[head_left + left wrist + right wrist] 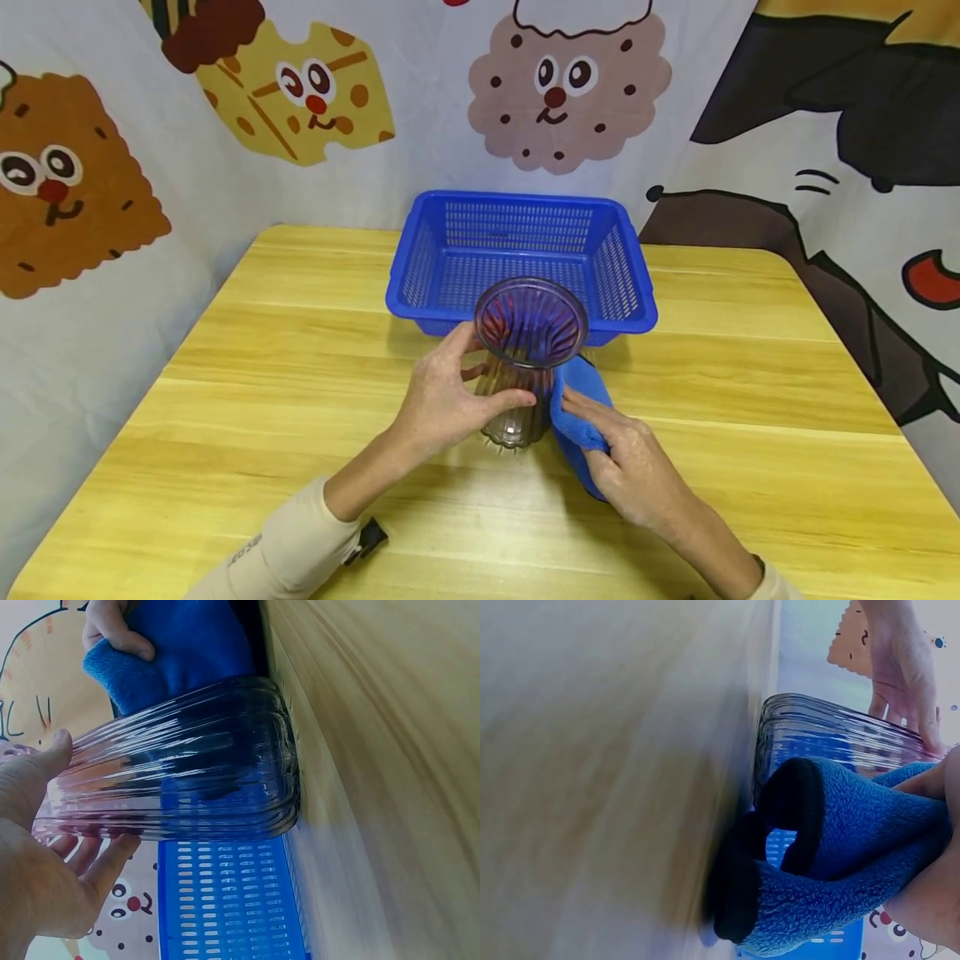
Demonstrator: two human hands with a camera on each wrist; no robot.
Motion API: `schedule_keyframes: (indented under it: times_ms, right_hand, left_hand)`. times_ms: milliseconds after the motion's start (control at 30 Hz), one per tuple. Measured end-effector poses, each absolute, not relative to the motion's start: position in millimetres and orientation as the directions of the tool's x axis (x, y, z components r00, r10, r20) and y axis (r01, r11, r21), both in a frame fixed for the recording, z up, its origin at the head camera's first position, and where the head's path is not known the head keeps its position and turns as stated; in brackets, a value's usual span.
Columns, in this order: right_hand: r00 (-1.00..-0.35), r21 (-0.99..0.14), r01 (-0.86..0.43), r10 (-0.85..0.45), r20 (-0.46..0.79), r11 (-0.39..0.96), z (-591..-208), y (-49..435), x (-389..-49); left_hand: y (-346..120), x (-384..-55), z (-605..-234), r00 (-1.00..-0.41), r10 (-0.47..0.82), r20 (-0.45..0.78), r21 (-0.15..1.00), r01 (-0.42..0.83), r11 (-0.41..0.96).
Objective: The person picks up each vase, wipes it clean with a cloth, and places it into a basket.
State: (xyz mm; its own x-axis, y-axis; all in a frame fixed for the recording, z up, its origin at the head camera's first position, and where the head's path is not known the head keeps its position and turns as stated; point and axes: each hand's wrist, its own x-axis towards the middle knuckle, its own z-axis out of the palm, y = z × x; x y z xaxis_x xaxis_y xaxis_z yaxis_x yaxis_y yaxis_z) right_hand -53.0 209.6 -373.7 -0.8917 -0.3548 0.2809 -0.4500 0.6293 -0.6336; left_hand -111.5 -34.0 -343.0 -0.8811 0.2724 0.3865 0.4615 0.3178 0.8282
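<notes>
A ribbed glass vase (517,383) with a flared purple-tinted rim stands upright near the middle of the table. Around its neck, just under the rim, my left hand (446,387) grips it, thumb across the near side. My right hand (637,467) holds a blue cloth (581,429) with dark edging, bunched between thumb and fingers, against the vase's right side. In the right wrist view the cloth (855,847) hangs in folds beside the glass. The left wrist view shows the vase's base (277,765) at the tabletop.
Right behind the vase sits a blue plastic basket (423,283) with slotted walls; the vase rim overlaps its front edge in the head view. The wooden table (300,333) runs back to a cartoon-printed cloth backdrop (427,108).
</notes>
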Motion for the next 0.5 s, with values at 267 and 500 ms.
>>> schedule_keyframes:
  times_ms: [267,500]
  right_hand:
    - [-0.878,-0.599,-0.473,-0.4,0.261,0.647,-376.5,212.3,-53.9]
    - [-0.881,-0.544,-0.463,-0.43,0.197,0.7,-377.2,211.3,-53.9]
  left_hand:
    - [-31.8,-110.3,-342.0,-0.894,0.254,0.369,0.83,0.44,0.342]
    - [-31.3,-110.1,-343.4,-0.875,0.251,0.414,0.759,0.485,0.435]
